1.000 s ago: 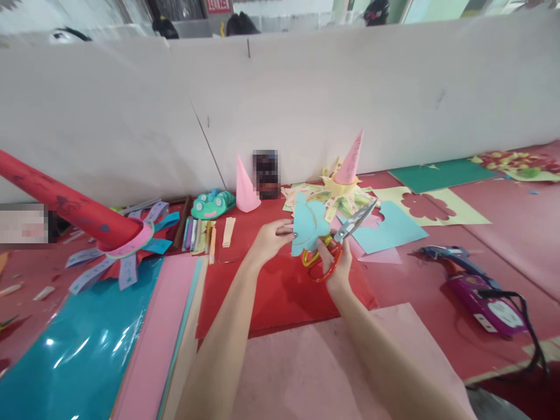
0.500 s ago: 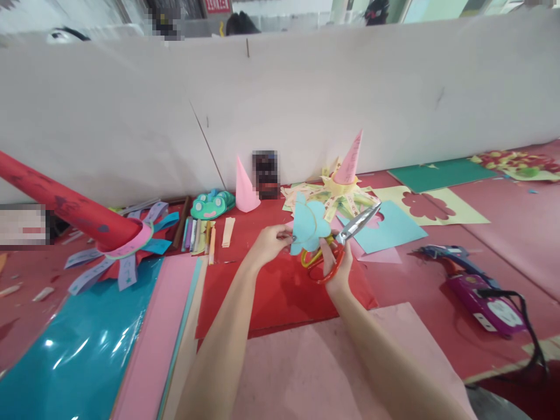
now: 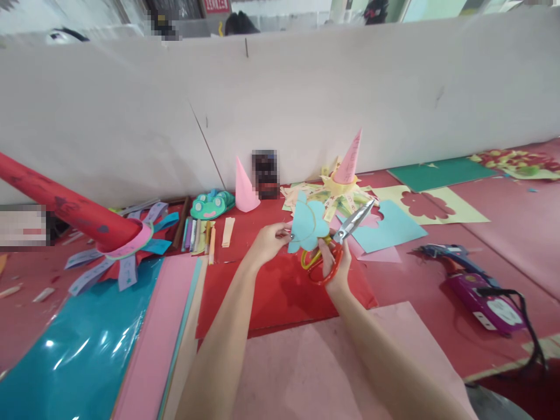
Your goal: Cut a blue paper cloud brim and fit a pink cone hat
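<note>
My left hand (image 3: pixel 275 240) pinches the left edge of a light-blue paper flower (image 3: pixel 307 223), which is held up with scalloped edges and a curved line drawn on it. In my right hand (image 3: pixel 336 262) is a pair of scissors (image 3: pixel 349 226) with red and yellow handles. The scissor blades point up and to the right, beside the flower and apart from its left part. My right fingers are around the handles and close to the flower's lower right edge; whether they touch the paper I cannot tell. Beneath both hands lies a red sheet (image 3: pixel 280 297).
Behind the hands stand a pink paper cone (image 3: pixel 246 189) and a pink cone hat (image 3: pixel 350 160) with yellow strips. A cut blue sheet (image 3: pixel 396 227) lies to the right, near a glue gun (image 3: pixel 455 259) and a purple device (image 3: pixel 485 303). A red paper tube (image 3: pixel 83 210) leans in from the left.
The paper flower has turned and shifted slightly left in my hands. The scissors' blades have tipped a little upward and left. Both hands keep their hold.
</note>
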### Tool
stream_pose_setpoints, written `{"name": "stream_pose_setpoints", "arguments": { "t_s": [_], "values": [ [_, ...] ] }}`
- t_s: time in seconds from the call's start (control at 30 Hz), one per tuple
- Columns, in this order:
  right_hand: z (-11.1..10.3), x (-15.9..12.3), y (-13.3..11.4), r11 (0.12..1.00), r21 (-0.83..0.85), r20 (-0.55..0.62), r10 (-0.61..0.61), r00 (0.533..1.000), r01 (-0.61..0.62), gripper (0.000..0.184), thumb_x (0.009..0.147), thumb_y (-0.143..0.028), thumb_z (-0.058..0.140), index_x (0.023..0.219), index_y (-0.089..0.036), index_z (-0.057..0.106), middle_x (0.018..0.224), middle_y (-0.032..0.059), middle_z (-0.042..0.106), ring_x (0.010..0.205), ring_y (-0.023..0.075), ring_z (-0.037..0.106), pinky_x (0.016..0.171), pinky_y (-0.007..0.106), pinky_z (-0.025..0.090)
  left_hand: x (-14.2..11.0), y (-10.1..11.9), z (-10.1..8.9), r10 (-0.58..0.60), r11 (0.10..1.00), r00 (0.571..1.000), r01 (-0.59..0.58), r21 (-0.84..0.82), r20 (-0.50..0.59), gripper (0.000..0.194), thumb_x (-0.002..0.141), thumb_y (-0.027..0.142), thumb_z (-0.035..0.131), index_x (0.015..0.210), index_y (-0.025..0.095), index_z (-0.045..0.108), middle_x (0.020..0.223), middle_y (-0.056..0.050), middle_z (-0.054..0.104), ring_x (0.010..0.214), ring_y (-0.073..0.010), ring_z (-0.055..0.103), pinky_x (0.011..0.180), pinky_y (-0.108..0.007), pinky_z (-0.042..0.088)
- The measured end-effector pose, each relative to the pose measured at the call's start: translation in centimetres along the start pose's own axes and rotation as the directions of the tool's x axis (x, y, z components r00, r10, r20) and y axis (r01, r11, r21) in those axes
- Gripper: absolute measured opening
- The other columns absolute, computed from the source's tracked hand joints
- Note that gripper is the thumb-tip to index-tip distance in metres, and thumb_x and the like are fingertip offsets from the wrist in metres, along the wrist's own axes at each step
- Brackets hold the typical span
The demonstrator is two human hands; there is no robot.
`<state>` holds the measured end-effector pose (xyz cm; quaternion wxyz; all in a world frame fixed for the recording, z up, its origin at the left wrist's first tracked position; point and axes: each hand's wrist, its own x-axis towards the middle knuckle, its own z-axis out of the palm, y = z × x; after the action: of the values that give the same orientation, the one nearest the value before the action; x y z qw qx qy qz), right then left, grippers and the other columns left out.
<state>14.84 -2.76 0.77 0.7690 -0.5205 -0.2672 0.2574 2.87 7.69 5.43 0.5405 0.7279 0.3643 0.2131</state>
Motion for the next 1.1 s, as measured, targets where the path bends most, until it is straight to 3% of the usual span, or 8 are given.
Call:
{"name": "stream_pose_setpoints", "arguments": {
  "t_s": [0.3,0.47,0.63,0.8,0.97,1.1],
  "values": [
    [0.0,0.1,0.2,0.999,0.002,-0.014,0.049,0.999,-0.049,0.031,0.074,-0.036,0.068,0.098,-0.023,0.054,0.072,-0.0043,0.060,0.052,0.0108,0.057,0.050,0.025,0.049,0.0,-0.3,0.0,0.087,0.996,0.990,-0.083,-0.043,0.107,0.025,0.078,0.016,0.054,0.098,0.015,0.069,0.094,-0.006,0.071,0.084,-0.0175,0.064,0.079,-0.030,0.050],
    [0.2,0.0,-0.2,0.998,-0.013,-0.028,0.058,0.998,-0.059,0.030,0.072,-0.039,0.070,0.090,-0.023,0.053,0.073,-0.0039,0.062,0.055,0.0118,0.059,0.051,0.026,0.051,-0.1,-0.1,0.2,0.076,0.997,0.990,-0.072,-0.034,0.121,0.022,0.079,0.021,0.055,0.095,0.014,0.068,0.091,-0.007,0.070,0.084,-0.0193,0.064,0.080,-0.033,0.050],
    [0.2,-0.4,-0.5,0.999,-0.020,0.062,0.048,0.997,-0.047,0.021,0.077,-0.035,0.064,0.088,-0.022,0.053,0.058,-0.0061,0.056,0.044,0.0111,0.054,0.045,0.026,0.047,-0.1,0.4,0.2,0.078,0.995,0.994,-0.073,-0.062,0.072,0.023,0.082,0.027,0.051,0.093,0.015,0.067,0.088,-0.005,0.069,0.082,-0.0178,0.063,0.077,-0.029,0.050],
    [0.0,-0.9,-0.4,0.999,-0.042,0.207,0.023,0.978,-0.014,0.017,0.078,-0.036,0.063,0.083,-0.021,0.057,0.060,-0.0038,0.059,0.050,0.0120,0.056,0.049,0.026,0.047,-0.4,1.1,0.0,0.044,0.995,0.998,-0.047,0.090,0.035,0.025,0.085,0.031,0.046,0.080,0.015,0.063,0.074,-0.002,0.065,0.069,-0.0159,0.058,0.068,-0.027,0.048],
    [0.0,-1.1,-0.4,0.993,-0.113,0.275,0.010,0.961,0.022,0.020,0.078,-0.040,0.063,0.080,-0.020,0.060,0.061,-0.0029,0.059,0.054,0.0122,0.055,0.053,0.026,0.048,-0.6,1.3,0.3,0.090,0.994,0.996,-0.090,0.060,0.006,0.035,0.089,0.039,0.042,0.096,0.014,0.064,0.096,-0.008,0.068,0.091,-0.0215,0.060,0.083,-0.032,0.046],
    [-0.1,-1.1,-0.3,0.993,-0.120,0.328,0.033,0.944,0.007,0.021,0.078,-0.041,0.062,0.079,-0.021,0.061,0.062,-0.0020,0.060,0.053,0.0125,0.054,0.051,0.026,0.046,-0.9,1.6,0.9,0.151,0.983,0.982,-0.138,-0.117,0.115,0.041,0.090,0.048,0.040,0.109,0.017,0.060,0.109,-0.008,0.065,0.102,-0.0213,0.059,0.088,-0.031,0.046]
  ]
}}
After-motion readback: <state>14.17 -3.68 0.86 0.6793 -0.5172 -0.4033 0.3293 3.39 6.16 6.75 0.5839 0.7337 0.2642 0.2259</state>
